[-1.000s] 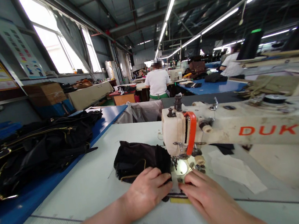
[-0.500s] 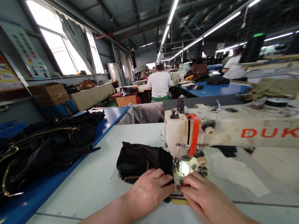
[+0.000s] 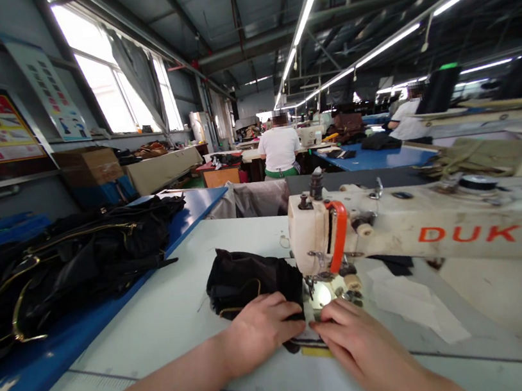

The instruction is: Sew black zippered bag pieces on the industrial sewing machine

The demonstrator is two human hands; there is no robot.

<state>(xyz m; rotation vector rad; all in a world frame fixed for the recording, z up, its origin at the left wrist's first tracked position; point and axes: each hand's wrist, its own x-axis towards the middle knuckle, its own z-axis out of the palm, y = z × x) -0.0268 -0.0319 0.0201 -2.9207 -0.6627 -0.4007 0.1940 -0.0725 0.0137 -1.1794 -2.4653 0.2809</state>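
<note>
- Beside the head of the DUKI sewing machine (image 3: 400, 221), I found the black zippered fabric piece (image 3: 253, 277) lying on the pale worktable (image 3: 154, 330), its right edge close to the lit needle area.
- Left hand (image 3: 266, 325): fingers bent over the fabric's near right corner; I could not confirm a pinch, as the fingertips' undersides were hidden.
- Right hand (image 3: 353, 334): fingers bunched just below the needle area; I could not tell what, if anything, they gripped.
- Change over the last second: slight. My view shifted, the fingertip gap narrowed a little, and the fabric kept its place beside the machine. I judged this fine positioning.
</note>
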